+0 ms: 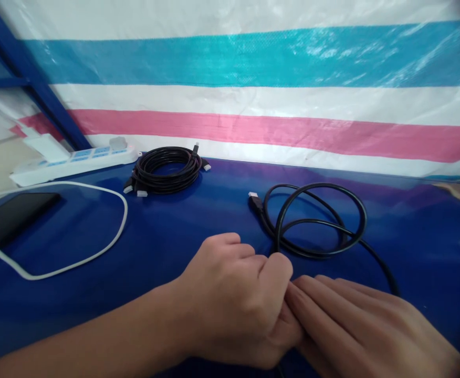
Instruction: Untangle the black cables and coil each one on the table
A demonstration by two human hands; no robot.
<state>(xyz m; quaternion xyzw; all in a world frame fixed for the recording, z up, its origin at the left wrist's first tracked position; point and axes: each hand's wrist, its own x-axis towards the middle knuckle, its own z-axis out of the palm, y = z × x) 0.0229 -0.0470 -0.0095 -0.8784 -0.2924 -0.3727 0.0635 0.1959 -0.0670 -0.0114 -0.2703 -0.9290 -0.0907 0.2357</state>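
A black USB cable lies in loose loops on the blue table, its metal-tipped plug pointing up and to the left. One strand of it runs down into my left hand, which is closed in a fist around it. Pressed against that fist is my right hand, palm down, with its fingers bent and held together. Whatever lies between the right fingers is hidden. Another strand of the cable passes down behind the right hand, and a short dark piece shows below the left fist.
At the back left sits a coiled bundle of black cables with several plugs. Beside it is a white power strip with a white charger. A white cord curves past a dark phone-like slab. Striped plastic sheeting hangs behind.
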